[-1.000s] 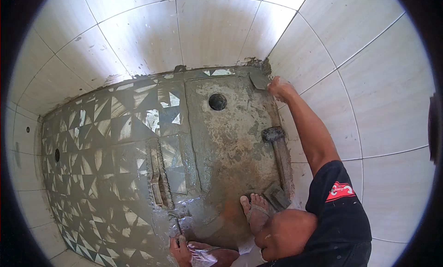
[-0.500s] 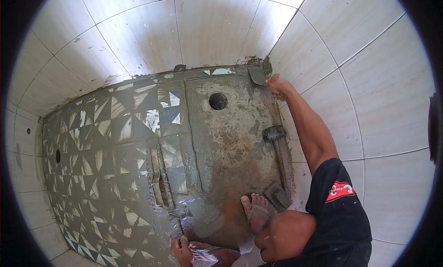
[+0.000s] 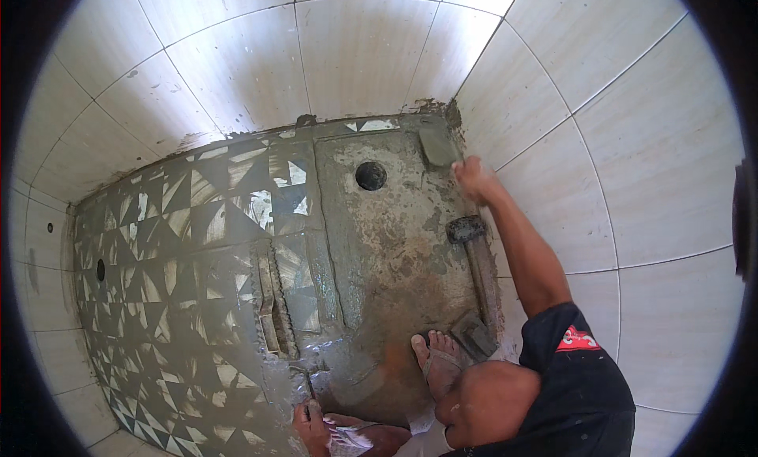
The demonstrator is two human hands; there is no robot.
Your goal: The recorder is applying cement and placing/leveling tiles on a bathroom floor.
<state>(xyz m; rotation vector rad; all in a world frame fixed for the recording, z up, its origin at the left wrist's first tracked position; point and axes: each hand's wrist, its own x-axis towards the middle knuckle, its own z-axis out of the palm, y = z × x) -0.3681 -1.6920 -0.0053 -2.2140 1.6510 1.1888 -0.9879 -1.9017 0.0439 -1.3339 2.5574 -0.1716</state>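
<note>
My right hand [image 3: 474, 179] is closed round the handle of a trowel [image 3: 437, 146]. The trowel's flat blade, coated in grey mortar, lies at the floor's far right corner, beside the wall. Wet mortar [image 3: 410, 133] is smeared along that edge. At the bottom, near my feet, my left hand [image 3: 312, 427] has its fingers curled at the end of a thin dark rod [image 3: 311, 387]. What that rod belongs to is hard to make out. Between the hands lies rough bare floor [image 3: 395, 244] with a round drain hole [image 3: 371, 175].
Patterned tiles [image 3: 158, 275] smeared with grout cover the left side. A notched trowel [image 3: 272, 315] rests on their edge. A mallet [image 3: 466, 229] lies along the right wall, with a dark block [image 3: 474, 334] beside my foot [image 3: 438, 362]. Tiled walls [image 3: 363, 54] close in around.
My right hand has drawn the trowel a little toward me along the right wall, and the blade has turned slightly. The left hand stays where it was.
</note>
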